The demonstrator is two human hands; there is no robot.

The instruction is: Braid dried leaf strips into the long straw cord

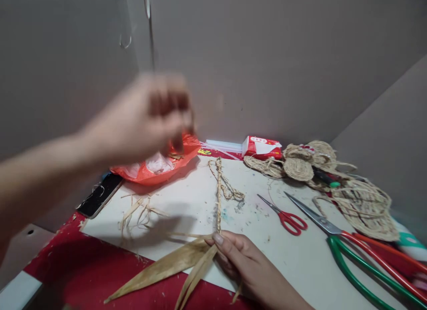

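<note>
Braided cord (219, 194) disappears into the pinching right grip (243, 255); the blurred left grip (151, 116) I cannot make out.

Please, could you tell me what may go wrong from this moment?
Only the right hand seems to pinch the braid; if that hold slackens, the weave could loosen where the loose strips begin.

The phone lies near the table's left edge, so the left arm might knock it.

The shears lie near the right forearm, which could bump their handles.
</note>
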